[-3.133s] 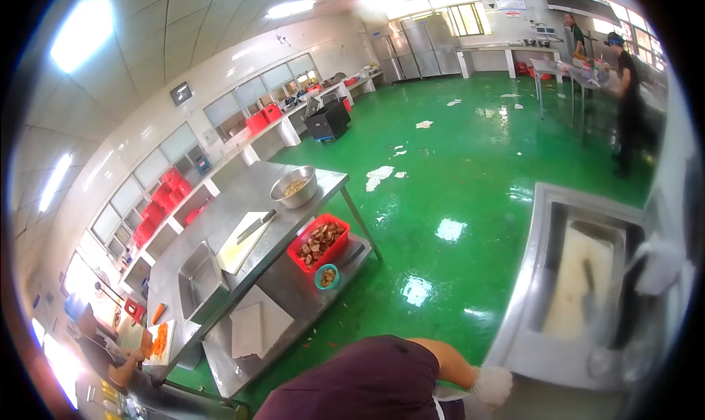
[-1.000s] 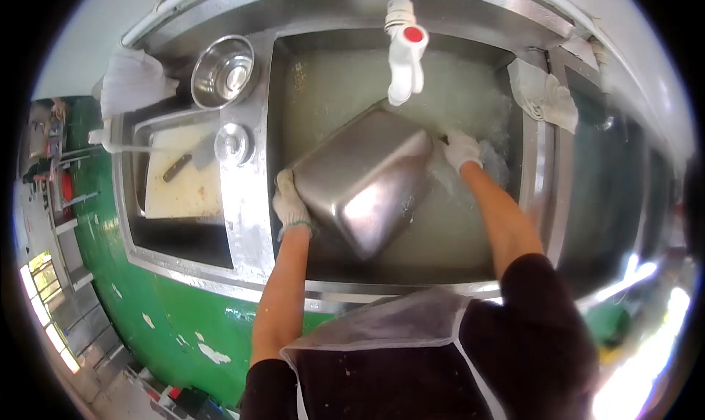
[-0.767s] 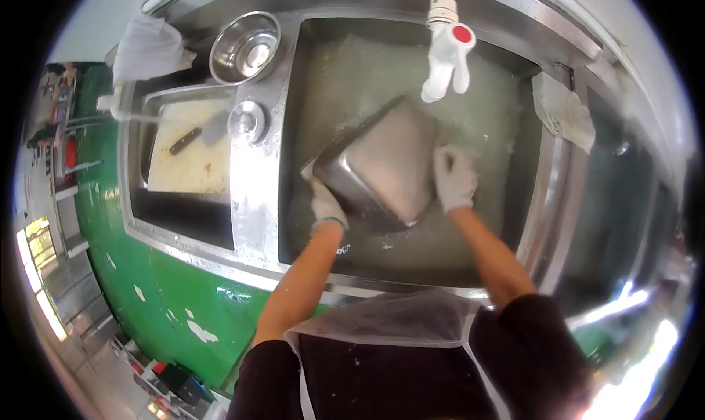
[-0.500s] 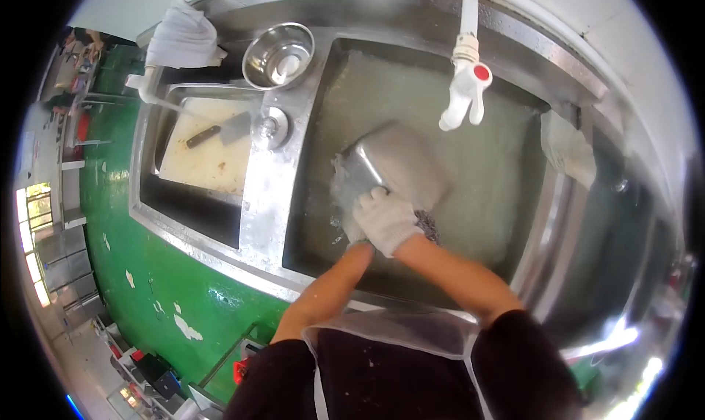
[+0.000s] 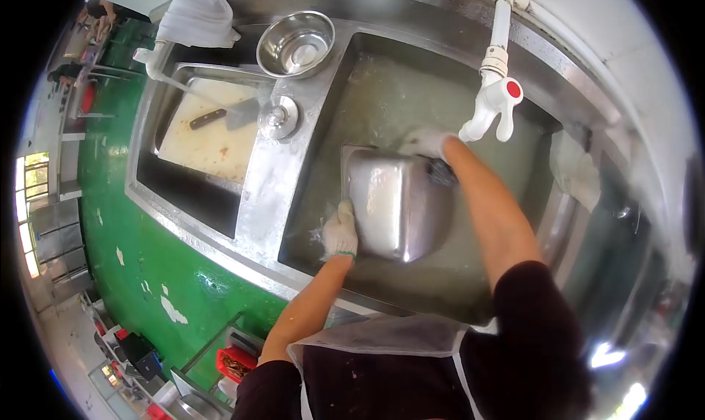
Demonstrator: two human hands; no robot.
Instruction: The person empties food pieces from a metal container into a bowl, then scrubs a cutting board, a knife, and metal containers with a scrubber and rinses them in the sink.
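Observation:
A deep rectangular steel food pan (image 5: pixel 378 200) lies tilted in the sink water, its outer side and a corner edge above the surface. My left hand (image 5: pixel 339 235), in a whitish knit glove, is closed on the pan's left rim, thumb up along the metal. Behind the pan's far right side, my right hand (image 5: pixel 428 142), gloved too and blurred, holds a dark, wiry scourer (image 5: pixel 442 172) that shows below the wrist. Some of the right fingers are hidden or smeared.
Cloudy water fills the sink (image 5: pixel 308 200). A white tap (image 5: pixel 493 100) overhangs it near my right forearm. Leftward are a steel bowl (image 5: pixel 297 49), a round steel lid (image 5: pixel 278 117) and a cutting board (image 5: pixel 198 145) with a cleaver (image 5: pixel 228 117). A cloth (image 5: pixel 576 167) drapes the right edge.
The pan has turned and come higher out of the water. My hands have parted: the left moved to the left rim, the right went up and right with the scourer.

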